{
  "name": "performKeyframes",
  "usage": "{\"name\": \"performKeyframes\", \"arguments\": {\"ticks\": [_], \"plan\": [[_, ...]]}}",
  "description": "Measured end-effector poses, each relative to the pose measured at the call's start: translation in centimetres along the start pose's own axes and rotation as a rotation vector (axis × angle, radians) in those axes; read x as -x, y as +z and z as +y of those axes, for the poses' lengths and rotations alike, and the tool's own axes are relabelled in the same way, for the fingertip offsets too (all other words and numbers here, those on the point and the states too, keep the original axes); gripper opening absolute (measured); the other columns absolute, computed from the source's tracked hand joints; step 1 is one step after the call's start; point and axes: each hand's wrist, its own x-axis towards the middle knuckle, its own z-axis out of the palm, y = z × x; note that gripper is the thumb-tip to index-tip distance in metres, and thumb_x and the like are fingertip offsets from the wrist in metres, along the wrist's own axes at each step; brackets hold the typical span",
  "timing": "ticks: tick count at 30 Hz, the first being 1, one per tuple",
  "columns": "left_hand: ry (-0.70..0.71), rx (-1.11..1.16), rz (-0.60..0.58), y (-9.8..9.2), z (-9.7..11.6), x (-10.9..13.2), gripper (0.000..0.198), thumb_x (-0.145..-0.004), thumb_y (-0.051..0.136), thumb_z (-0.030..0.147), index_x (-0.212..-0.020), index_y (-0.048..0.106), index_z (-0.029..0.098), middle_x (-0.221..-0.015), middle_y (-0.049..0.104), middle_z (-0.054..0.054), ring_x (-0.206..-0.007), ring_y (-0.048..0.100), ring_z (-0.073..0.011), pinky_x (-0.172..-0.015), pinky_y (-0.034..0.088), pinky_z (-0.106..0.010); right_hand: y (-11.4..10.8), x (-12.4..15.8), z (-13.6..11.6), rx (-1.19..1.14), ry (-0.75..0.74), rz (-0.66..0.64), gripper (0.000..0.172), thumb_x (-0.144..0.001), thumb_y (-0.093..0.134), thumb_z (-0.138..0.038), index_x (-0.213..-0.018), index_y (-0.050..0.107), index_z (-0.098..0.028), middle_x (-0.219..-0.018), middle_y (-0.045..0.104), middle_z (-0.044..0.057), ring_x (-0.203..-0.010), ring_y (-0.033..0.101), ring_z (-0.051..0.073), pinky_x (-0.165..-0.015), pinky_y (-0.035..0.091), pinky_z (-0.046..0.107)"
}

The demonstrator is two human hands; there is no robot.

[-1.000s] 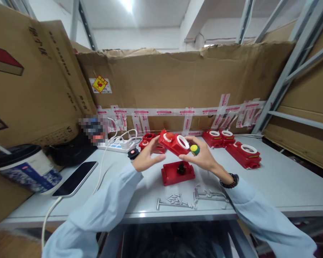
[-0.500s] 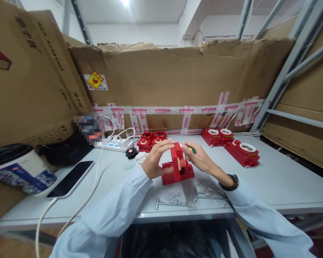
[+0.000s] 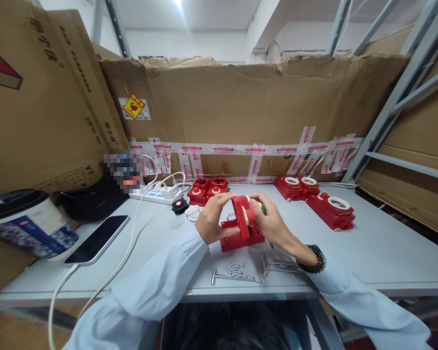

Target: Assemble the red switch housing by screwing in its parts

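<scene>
In the middle of the bench, my left hand (image 3: 212, 221) is closed around the edge of a red plastic cover (image 3: 242, 216), held tilted above a red base (image 3: 237, 242). Thumb and fingers grip opposite ends of the cover. My right hand (image 3: 272, 218) is wrapped around a screwdriver with a green and yellow handle (image 3: 263, 209), mostly hidden by the fingers. Its fingertips also touch the cover's round raised part. Between cover and base, the inside is largely hidden. Just in front lie loose screws (image 3: 236, 269) and a metal T-handle tool (image 3: 222, 275).
Red housings (image 3: 332, 211) with white rings stand at the back right, and more red units (image 3: 207, 191) at the back. On the left are a power strip (image 3: 160, 194), a black knob (image 3: 180, 206), a phone (image 3: 98, 239), cables and a large cup (image 3: 29, 226). Cardboard walls the back.
The red cover has tipped further over to the right. My right hand has turned, its fingers now against the cover's round part. The view has shifted slightly.
</scene>
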Motion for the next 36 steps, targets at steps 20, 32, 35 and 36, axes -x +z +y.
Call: {"name": "performKeyframes", "arguments": {"ticks": [20,32,35,36], "plan": [[-0.621,0.632,0.029,0.6,-0.5,-0.8,0.051,-0.075,0.058,0.057,-0.104,0.058,0.016,-0.109,0.065,-0.008,-0.106,0.057,-0.0263,-0.092,0.044,-0.035,-1.5,-0.9,-0.2,0.045,0.01,-0.128,0.029,-0.076,0.06,-0.034,-0.1,0.06,-0.018,-0.09,0.066,0.004,-0.083,0.061,0.017,-0.076,0.047,0.03],[-0.549,0.541,-0.011,0.6,-0.8,-0.3,0.048,-0.078,0.061,0.047,-0.114,0.052,0.017,-0.112,0.062,-0.01,-0.099,0.059,-0.0238,-0.092,0.044,-0.037,-2.1,-0.7,0.0,0.039,-0.004,-0.218,0.063,-0.065,0.072,-0.04,-0.119,0.045,-0.021,-0.109,0.06,0.007,-0.089,0.058,0.017,-0.077,0.046,0.03],[-0.535,0.553,-0.031,0.6,-0.9,-0.3,0.049,-0.077,0.062,0.048,-0.115,0.052,0.017,-0.111,0.062,-0.01,-0.098,0.059,-0.0235,-0.092,0.043,-0.037,-1.8,-0.8,0.0,-0.008,0.109,-0.235,0.036,-0.08,0.054,-0.047,-0.103,0.056,-0.018,-0.084,0.065,0.004,-0.07,0.059,0.014,-0.065,0.047,0.027],[-0.531,0.557,-0.032,0.6,-0.9,-0.3,0.049,-0.077,0.062,0.047,-0.115,0.052,0.017,-0.111,0.061,-0.01,-0.098,0.059,-0.0233,-0.092,0.043,-0.037,-1.7,-1.0,0.1,-0.038,0.128,-0.235,0.033,-0.083,0.049,-0.046,-0.098,0.058,-0.018,-0.078,0.064,0.003,-0.064,0.058,0.012,-0.061,0.046,0.026]]}}
